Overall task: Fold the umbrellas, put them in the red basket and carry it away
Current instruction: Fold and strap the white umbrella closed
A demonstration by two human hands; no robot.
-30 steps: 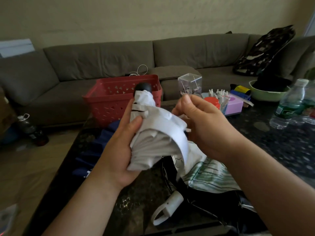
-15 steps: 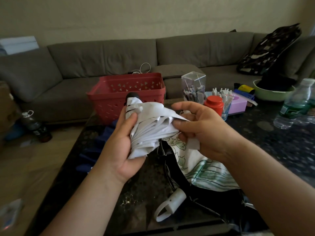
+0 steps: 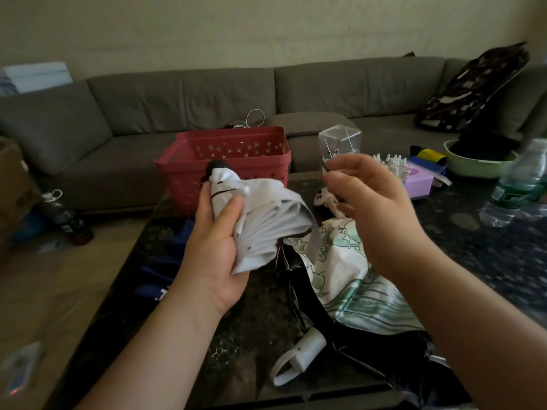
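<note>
- Head view: the left hand (image 3: 217,247) grips a white umbrella (image 3: 263,220), with the thumb pressed across the gathered folds and the fingers wrapped behind them. The umbrella is held above the table, tilted, with its black tip (image 3: 217,167) pointing up and away toward the basket.
- The white folds fan out to the right of the left hand and are not wrapped tight.
- The right hand (image 3: 376,208) hovers just to the right of the white umbrella, apart from it. Its fingers are loosely curled and hold nothing.
- The red basket (image 3: 228,152) stands at the far edge of the dark speckled table (image 3: 488,255), just behind the umbrella's tip. What its inside holds cannot be made out.
- Below the right hand a second umbrella (image 3: 355,285), with a green-and-white printed canopy, lies unfolded on the table; its white handle (image 3: 305,347) with a wrist loop lies nearer the person.
- A dark blue fabric (image 3: 165,270) lies on the table's left part, partly hidden by the left forearm.
- Farther right on the table are a clear plastic box (image 3: 340,140), a purple box (image 3: 417,182), a green bowl (image 3: 479,167) and a plastic water bottle (image 3: 518,184).
- A grey sofa (image 3: 183,102) runs behind the table, with a dark bottle (image 3: 63,214) on the floor at the left.
</note>
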